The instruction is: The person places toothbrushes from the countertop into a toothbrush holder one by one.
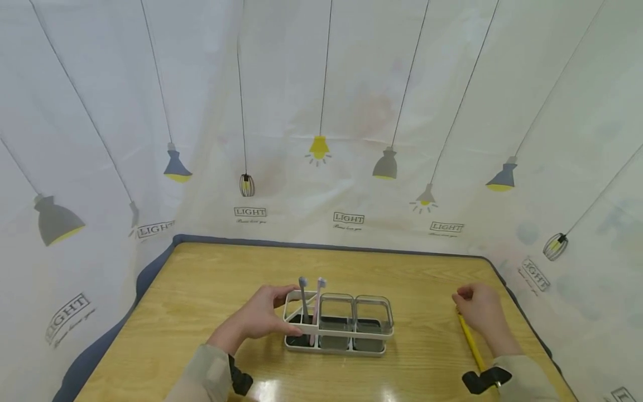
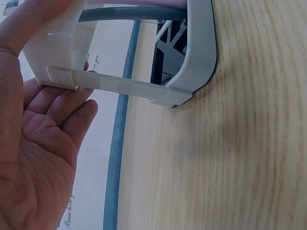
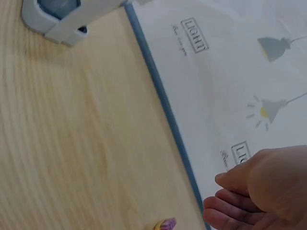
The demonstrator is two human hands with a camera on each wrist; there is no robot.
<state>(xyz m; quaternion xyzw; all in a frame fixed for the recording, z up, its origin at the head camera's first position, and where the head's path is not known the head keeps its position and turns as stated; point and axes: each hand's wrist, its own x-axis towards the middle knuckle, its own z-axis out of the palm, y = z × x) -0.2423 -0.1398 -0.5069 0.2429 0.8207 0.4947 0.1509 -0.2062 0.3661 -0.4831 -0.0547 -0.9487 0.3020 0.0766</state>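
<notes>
A white toothbrush holder point(image 1: 339, 329) with a dark base stands on the table. My left hand point(image 1: 258, 314) grips its left end, thumb at the front and fingers behind; the left wrist view shows the hand point(image 2: 45, 129) around its upper rim. A grey toothbrush point(image 1: 304, 301) and a pink toothbrush point(image 1: 317, 310) stand upright in the left section. Two clear cups point(image 1: 373, 312) sit in the other sections. At the right, my right hand point(image 1: 479, 312) has loosely bent fingers holding nothing visible. Near it lies a yellow toothbrush point(image 1: 471, 343); its purple bristles point(image 3: 168, 224) show in the right wrist view.
The wooden table point(image 1: 226, 268) has a blue-grey edge point(image 1: 321, 245) along the back. A pale cloth point(image 1: 281, 111) printed with hanging lamps rises behind it and on both sides. Dark straps point(image 1: 240, 379) are on both wrists.
</notes>
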